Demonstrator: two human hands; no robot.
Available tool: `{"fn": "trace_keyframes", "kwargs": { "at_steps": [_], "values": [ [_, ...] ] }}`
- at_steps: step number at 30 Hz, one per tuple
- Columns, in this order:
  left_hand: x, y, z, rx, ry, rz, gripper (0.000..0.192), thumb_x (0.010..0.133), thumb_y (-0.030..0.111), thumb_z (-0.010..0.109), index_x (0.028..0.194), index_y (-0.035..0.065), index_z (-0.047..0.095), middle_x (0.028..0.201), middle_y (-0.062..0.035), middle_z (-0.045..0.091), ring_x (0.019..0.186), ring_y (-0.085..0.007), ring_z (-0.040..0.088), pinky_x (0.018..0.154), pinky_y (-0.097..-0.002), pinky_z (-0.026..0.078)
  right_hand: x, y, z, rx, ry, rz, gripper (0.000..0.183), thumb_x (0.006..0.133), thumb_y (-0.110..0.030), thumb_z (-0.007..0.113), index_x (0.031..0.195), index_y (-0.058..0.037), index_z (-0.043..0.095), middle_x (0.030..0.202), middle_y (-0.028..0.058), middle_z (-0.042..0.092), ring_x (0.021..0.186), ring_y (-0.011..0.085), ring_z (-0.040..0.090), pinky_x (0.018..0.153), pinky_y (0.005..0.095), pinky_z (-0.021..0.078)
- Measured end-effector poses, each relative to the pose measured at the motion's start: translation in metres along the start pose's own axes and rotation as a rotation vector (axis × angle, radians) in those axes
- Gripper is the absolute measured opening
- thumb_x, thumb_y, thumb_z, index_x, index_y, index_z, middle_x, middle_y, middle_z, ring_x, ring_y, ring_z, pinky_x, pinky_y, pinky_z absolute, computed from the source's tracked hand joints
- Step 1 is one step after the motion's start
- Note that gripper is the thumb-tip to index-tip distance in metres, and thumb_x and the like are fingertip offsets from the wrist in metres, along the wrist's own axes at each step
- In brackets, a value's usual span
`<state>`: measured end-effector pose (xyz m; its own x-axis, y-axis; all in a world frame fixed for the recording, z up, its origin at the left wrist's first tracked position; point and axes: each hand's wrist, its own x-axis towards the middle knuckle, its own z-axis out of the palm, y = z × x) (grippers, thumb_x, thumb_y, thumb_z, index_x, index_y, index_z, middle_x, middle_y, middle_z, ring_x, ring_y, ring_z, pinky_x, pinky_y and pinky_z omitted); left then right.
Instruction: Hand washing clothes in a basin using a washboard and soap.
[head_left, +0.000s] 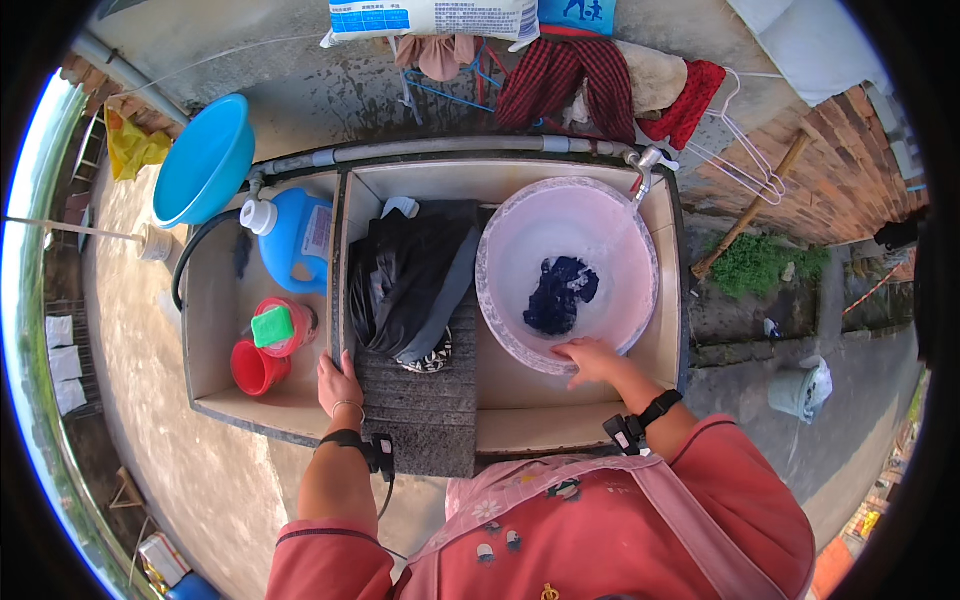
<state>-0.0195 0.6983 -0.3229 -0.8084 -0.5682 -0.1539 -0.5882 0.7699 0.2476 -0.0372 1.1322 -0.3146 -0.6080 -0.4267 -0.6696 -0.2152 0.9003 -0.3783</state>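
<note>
My right hand (596, 361) holds the near rim of a round pink plastic basin (491, 330), fingers inside and thumb outside. A dark navy cloth (559, 296) lies wet in the basin's water. From the metal tap (643, 171) a stream runs into the basin. My left hand (341, 386) rests, fingers apart, on the divider (339, 285) between the two sink compartments, and holds nothing. Just right of it, dark clothes (409, 281) are heaped on a ridged stone washboard (420, 405), with a black-and-white patterned piece (431, 352) partly showing under them.
Left compartment: blue detergent jug (289, 240), red cup (259, 367), and a green soap bar (272, 327) on a red container (304, 330). A blue basin (206, 161) leans at the back left corner. Hangers (739, 150) and checked cloth (555, 86) hang above; a bucket (795, 394) stands right.
</note>
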Motion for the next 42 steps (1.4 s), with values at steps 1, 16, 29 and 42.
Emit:
{"fn": "trace_keyframes", "kwargs": {
  "at_steps": [1,16,29,42],
  "values": [
    [0.0,-0.003,0.002,0.005,0.021,0.006,0.045,0.088,0.044,0.043,0.114,0.0069,0.045,0.109,-0.0173,0.054,0.093,-0.0363,0.056,0.074,-0.0441,0.046,0.001,0.008,-0.009,0.001,0.005,0.008,0.059,0.066,-0.02,0.071,0.12,-0.017,0.049,0.116,0.0057,0.055,0.107,0.0245,0.051,0.087,0.0378,0.0404],
    [0.0,-0.001,0.005,0.054,0.057,0.05,0.044,0.089,0.041,0.041,0.11,0.0022,0.044,0.105,-0.022,0.054,0.091,-0.0404,0.054,0.073,-0.046,0.044,0.032,0.128,-0.144,1.624,0.739,0.222,0.022,0.084,-0.01,0.055,0.106,-0.003,0.055,0.094,0.0072,0.059,0.085,0.0152,0.057,0.076,0.0265,0.0477],
    [0.009,-0.008,0.011,-0.012,-0.041,0.093,0.048,0.089,0.038,0.044,0.124,0.0049,0.039,0.112,-0.0249,0.046,0.106,-0.0402,0.045,0.087,-0.0449,0.037,0.146,0.091,0.011,0.578,0.519,0.347,0.041,0.072,-0.009,0.058,0.112,-0.0043,0.052,0.106,0.0133,0.059,0.098,0.0308,0.057,0.084,0.0374,0.0453],
    [-0.069,0.212,-0.006,-0.478,-0.293,0.905,0.046,0.07,0.009,0.067,0.112,0.0022,0.05,0.108,-0.018,0.051,0.099,-0.034,0.049,0.085,-0.0378,0.041,0.068,0.031,-0.043,0.641,0.616,-0.19,0.021,0.075,-0.013,0.058,0.093,-0.008,0.049,0.086,0.0121,0.057,0.082,0.0319,0.056,0.07,0.0401,0.0434]
  ]
}}
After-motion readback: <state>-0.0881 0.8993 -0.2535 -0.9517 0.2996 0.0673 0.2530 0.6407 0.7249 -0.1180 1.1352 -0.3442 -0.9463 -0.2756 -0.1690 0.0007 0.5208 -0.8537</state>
